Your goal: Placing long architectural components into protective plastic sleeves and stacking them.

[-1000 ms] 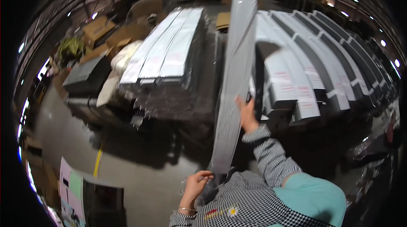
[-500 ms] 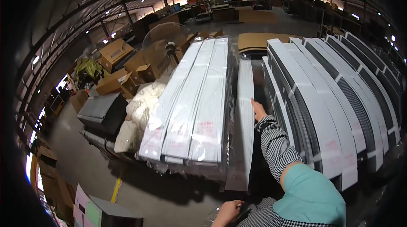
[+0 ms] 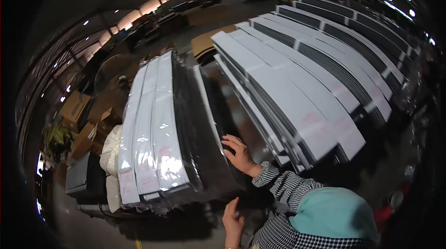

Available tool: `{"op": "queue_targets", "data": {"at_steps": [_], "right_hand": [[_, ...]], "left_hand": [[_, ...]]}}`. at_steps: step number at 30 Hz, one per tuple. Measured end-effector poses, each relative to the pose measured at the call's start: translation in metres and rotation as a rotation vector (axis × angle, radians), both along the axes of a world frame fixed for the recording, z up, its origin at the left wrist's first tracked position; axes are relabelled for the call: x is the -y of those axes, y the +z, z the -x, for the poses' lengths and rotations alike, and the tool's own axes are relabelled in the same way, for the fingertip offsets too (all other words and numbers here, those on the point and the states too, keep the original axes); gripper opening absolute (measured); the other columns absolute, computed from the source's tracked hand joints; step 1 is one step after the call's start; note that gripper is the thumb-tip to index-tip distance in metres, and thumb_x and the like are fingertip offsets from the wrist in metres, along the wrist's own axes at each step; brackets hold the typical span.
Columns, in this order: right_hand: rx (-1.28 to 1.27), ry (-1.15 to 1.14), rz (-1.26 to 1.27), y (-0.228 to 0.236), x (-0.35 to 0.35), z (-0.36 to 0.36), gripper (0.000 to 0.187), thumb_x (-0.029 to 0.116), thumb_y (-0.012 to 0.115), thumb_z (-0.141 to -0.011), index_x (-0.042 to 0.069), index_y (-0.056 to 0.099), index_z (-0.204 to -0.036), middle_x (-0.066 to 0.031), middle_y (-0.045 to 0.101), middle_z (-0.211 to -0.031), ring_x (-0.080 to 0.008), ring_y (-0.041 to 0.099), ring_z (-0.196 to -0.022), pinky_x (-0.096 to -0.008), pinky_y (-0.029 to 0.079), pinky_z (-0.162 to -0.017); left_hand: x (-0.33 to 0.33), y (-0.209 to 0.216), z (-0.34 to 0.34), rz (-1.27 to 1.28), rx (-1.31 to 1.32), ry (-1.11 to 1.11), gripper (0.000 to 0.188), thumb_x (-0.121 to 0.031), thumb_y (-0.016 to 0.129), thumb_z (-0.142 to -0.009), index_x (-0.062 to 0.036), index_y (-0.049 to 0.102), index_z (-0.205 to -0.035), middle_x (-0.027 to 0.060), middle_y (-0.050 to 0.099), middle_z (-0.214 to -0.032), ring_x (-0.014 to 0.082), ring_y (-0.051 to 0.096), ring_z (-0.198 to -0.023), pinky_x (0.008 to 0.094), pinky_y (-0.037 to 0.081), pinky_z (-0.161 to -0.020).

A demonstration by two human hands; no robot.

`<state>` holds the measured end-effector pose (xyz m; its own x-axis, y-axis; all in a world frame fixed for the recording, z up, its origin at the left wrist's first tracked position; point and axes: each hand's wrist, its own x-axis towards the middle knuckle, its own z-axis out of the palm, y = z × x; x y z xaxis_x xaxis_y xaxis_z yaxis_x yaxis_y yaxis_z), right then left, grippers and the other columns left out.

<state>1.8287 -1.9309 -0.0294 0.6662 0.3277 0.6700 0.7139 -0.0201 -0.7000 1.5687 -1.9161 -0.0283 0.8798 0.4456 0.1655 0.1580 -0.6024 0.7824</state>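
My right hand [image 3: 240, 156] is open, its fingers spread at the thin white edge of a long flat panel [image 3: 210, 109]. The fingertips appear to touch that edge. The panel stands on edge beside a plastic-wrapped stack of long white-topped panels [image 3: 158, 130], and most of its face is turned from view. Nearer me, my left hand [image 3: 233, 221] is raised with the index finger stretched up and the other fingers bent. I see nothing held in it. Right of my right hand lie long rows of white and dark panels [image 3: 297, 105].
Cardboard boxes [image 3: 74, 108] and a dark grey box [image 3: 85, 177] stand at the left, next to a white padded bundle [image 3: 111, 151]. A brown cardboard sheet [image 3: 209, 43] lies beyond the panels. Clear plastic film hangs over the wrapped stack's side.
The loose panel has turned from showing its broad white face to showing a thin edge against the wrapped stack. My left hand has risen. The view has swung right.
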Motion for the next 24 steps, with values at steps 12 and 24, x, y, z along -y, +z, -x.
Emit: {"op": "queue_targets", "data": {"at_steps": [12, 24], "right_hand": [[0.338, -0.683, 0.605, 0.098, 0.276, 0.038, 0.061, 0.043, 0.074, -0.079, 0.002, 0.063, -0.122, -0.0243, 0.052, -0.137, -0.0415, 0.042, -0.13, -0.0544, 0.036, -0.103], [0.094, -0.602, 0.794, 0.131, 0.327, 0.145, 0.068, 0.035, 0.07, -0.076, 0.009, 0.056, -0.137, -0.0206, 0.039, -0.15, -0.0403, 0.029, -0.141, -0.0642, 0.029, -0.102]], "left_hand": [[0.098, 0.088, 0.087, 0.151, 0.341, -0.232, 0.062, 0.021, 0.044, -0.07, 0.0002, 0.063, -0.125, 0.0137, 0.072, -0.111, 0.0217, 0.068, -0.106, 0.0293, 0.049, -0.093], [0.162, 0.145, 0.052, 0.536, 0.572, -0.241, 0.031, 0.003, 0.061, -0.092, -0.0001, 0.062, -0.123, 0.0076, 0.068, -0.116, 0.0083, 0.063, -0.073, 0.0223, 0.051, -0.064]]}}
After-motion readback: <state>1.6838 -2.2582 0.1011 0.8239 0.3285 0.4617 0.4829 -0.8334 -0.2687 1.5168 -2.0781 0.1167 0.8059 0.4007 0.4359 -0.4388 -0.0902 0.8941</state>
